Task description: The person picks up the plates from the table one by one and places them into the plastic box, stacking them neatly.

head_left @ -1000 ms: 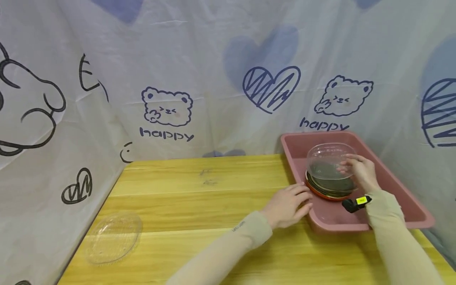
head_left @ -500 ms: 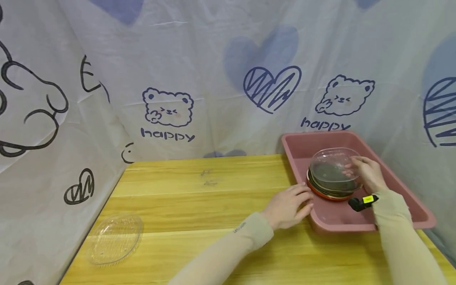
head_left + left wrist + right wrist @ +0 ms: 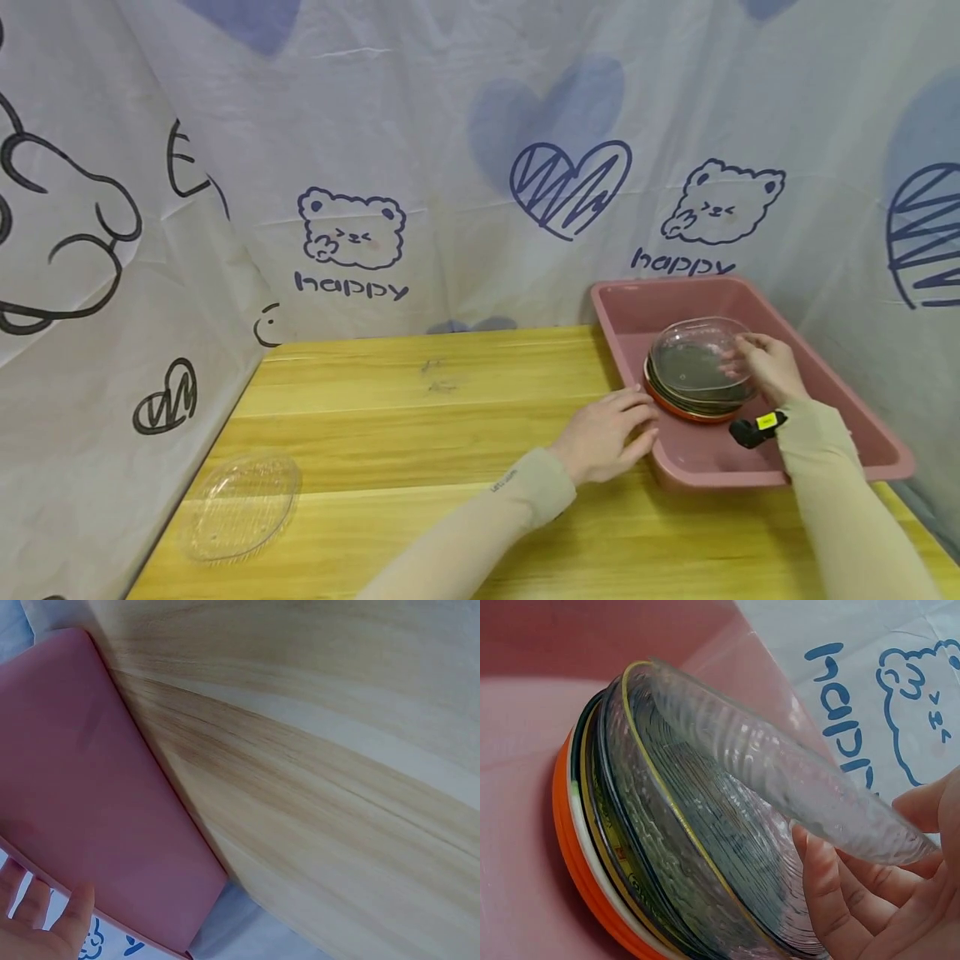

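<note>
My right hand [image 3: 767,365] pinches the near edge of a clear ridged plate [image 3: 780,765] between thumb and fingers. That plate is tilted, its far edge right at the rim of a stack of plates [image 3: 675,817]. Dark glassy and clear patterned plates make up the upper stack, with a white rim and orange plates [image 3: 568,817] at the bottom. The stack sits inside a pink basin [image 3: 720,454]. My left hand [image 3: 606,433] rests its relaxed fingers at the basin's left rim; in the left wrist view its fingertips [image 3: 78,904] overlap that rim.
Another clear ridged plate [image 3: 240,508] lies on the left of the wooden table [image 3: 420,433]. A printed white curtain [image 3: 450,167] stands behind the table and along both sides, close to the basin's back and right.
The clear plate in my right hand has come down closer to the stack and shifted slightly right. My left hand has stayed at the basin's rim.
</note>
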The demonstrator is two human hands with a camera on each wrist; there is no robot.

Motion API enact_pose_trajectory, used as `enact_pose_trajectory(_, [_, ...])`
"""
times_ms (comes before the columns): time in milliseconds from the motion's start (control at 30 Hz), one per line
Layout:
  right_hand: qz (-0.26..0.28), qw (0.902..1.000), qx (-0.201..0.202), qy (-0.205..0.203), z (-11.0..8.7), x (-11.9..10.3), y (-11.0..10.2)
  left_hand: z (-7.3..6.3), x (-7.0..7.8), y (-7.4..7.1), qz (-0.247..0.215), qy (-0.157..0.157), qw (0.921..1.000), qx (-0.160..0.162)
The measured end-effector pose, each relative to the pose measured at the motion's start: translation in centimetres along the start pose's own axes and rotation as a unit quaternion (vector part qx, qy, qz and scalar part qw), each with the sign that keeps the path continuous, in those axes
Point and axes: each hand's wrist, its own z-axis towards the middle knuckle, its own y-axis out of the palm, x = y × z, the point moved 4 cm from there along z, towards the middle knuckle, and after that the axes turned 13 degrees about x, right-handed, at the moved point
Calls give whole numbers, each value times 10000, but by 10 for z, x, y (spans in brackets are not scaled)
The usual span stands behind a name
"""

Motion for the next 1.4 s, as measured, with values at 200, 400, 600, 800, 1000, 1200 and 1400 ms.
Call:
enact_pose_trajectory(200, [-410, 9990, 82, -160, 1, 2, -1, 0, 0, 0, -28, 7, 10000, 68])
enact_pose_trajectory(400, [-1069, 9933, 372, -236, -1, 1, -6, 0, 1, -2, -41, -66, 10000, 40])
enact_pose_trajectory(600, [-1526, 9866, 546, -209, -3, -1, -8, 2, 1, -4, -115, -51, 9999, 116])
enact_pose_trajectory(800, [-1460, 9863, 758, -137, -2, 2, -9, 2, 0, -4, -156, -43, 9998, 140])
enact_pose_trajectory(1000, [-1502, 9852, 817, -70, -4, 6, -13, 2, 0, -4, -181, -107, 9997, 79])
enact_pose_trajectory(1200, [-1712, 9838, 540, 44, -3, 11, -15, 2, -1, -4, -238, -165, 9996, 0])
enact_pose_trajectory(1400, [-2011, 9779, 564, -58, 1, 16, -15, 1, 0, -4, -210, -186, 9996, -43])
